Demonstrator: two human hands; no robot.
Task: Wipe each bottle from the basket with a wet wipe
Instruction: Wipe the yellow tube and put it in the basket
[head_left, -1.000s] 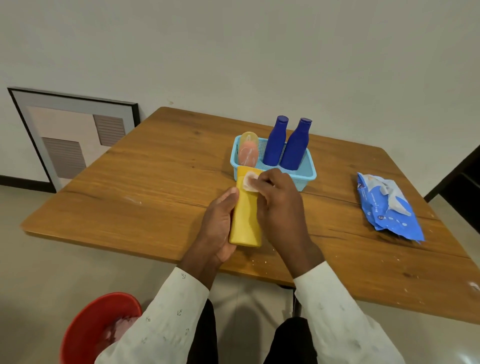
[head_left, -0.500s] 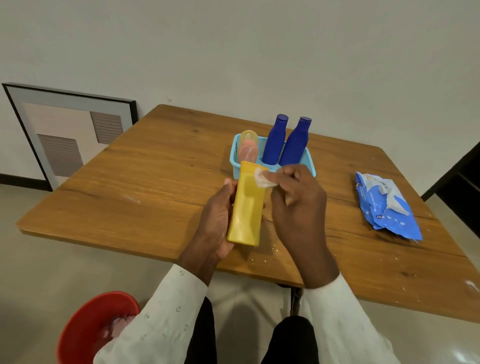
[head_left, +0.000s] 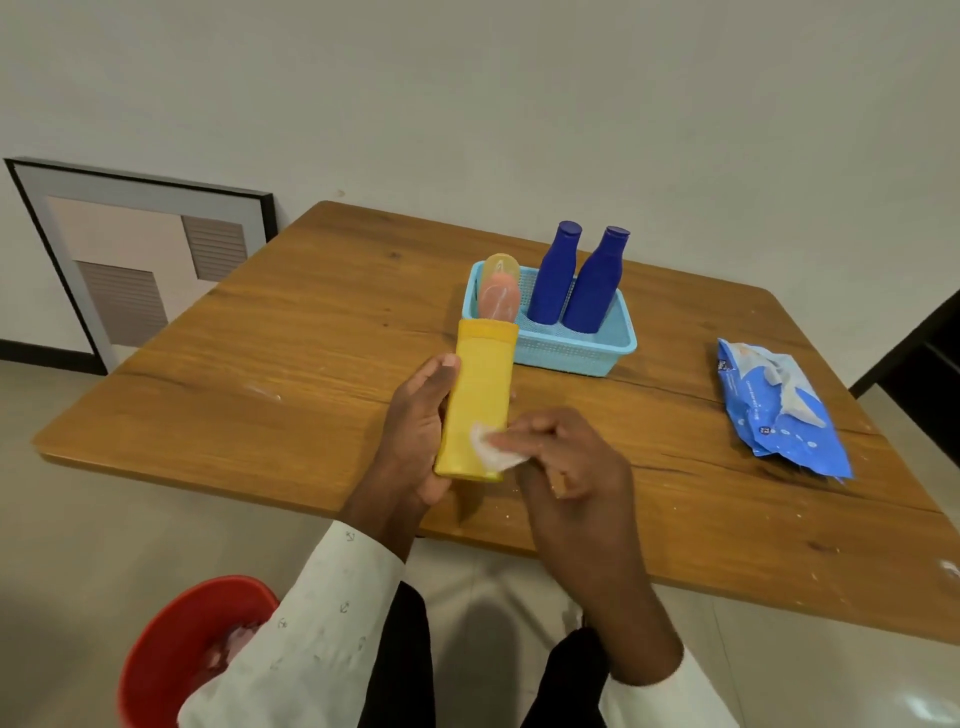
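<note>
My left hand (head_left: 415, 431) grips a flat yellow bottle (head_left: 480, 384) from its left side, holding it above the near part of the wooden table (head_left: 291, 353). My right hand (head_left: 566, 462) pinches a small white wet wipe (head_left: 491, 451) against the bottle's lower end. Behind the bottle stands a light blue basket (head_left: 576, 348). In it are two upright dark blue bottles (head_left: 553, 275) (head_left: 597, 286) and a translucent orange-pink bottle (head_left: 500, 291) at its left end.
A blue pack of wet wipes (head_left: 779, 410) lies on the table's right side. A red bin (head_left: 192, 649) stands on the floor at the lower left, by my left sleeve. A framed picture (head_left: 135, 260) leans against the wall at the left.
My right hand has drawn the wipe down the yellow bottle, from its top end to its lower end. My left hand keeps its hold on the bottle.
</note>
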